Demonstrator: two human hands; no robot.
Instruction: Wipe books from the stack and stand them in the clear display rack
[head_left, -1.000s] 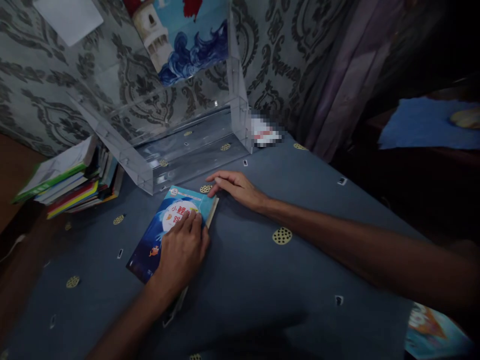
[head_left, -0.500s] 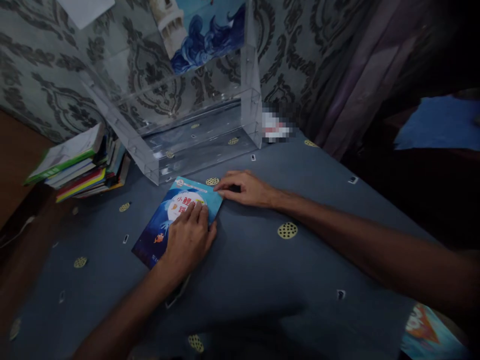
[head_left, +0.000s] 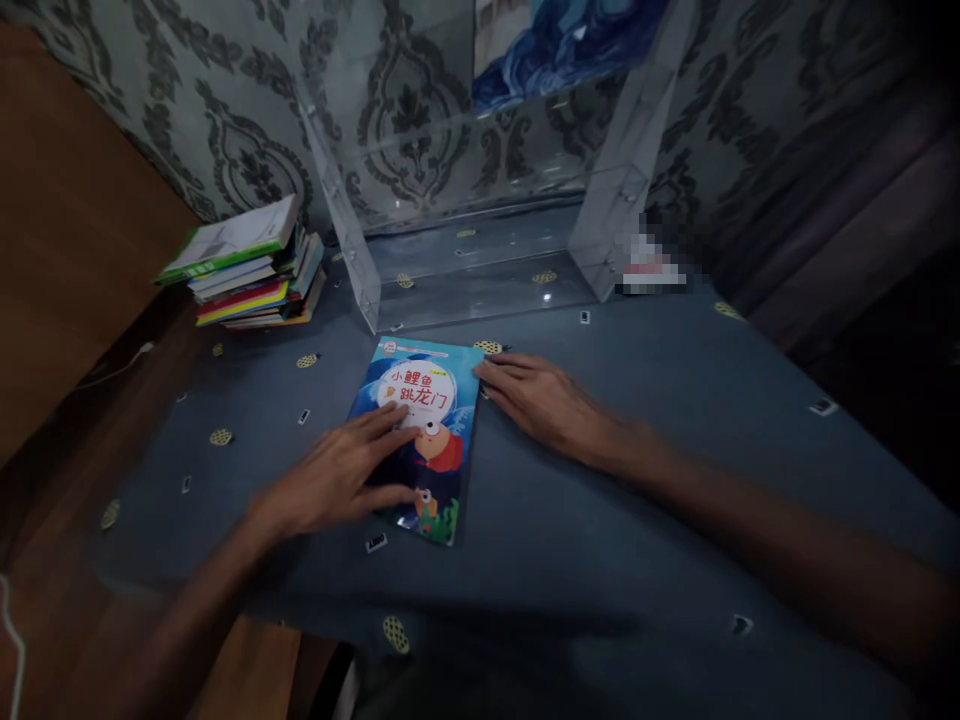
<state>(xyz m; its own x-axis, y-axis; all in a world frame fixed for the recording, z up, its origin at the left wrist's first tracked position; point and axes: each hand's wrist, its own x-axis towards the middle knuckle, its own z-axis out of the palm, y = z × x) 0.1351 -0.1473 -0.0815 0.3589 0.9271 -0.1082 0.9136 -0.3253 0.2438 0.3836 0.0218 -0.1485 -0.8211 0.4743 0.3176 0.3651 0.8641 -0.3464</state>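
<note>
On the counter (head_left: 615, 540), the book (head_left: 446, 430) lies nearer than the rack (head_left: 619, 215); left hand (head_left: 345, 468) splayed partly atop, grip released; right hand (head_left: 544, 402) at its far-right corner, pinch unclear. Uneven pressure might skew it.

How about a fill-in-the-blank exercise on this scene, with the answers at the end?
1. Above the left hand, the oval title patch on the book is ____.
2. As pictured, the right hand is at the book's upper ____ corner.
3. The top book of the stack shows a bright ____ edge.
4. As pictured, the stack is to the ____ of the clear stand.

Missing words: white; right; green; left.
</note>
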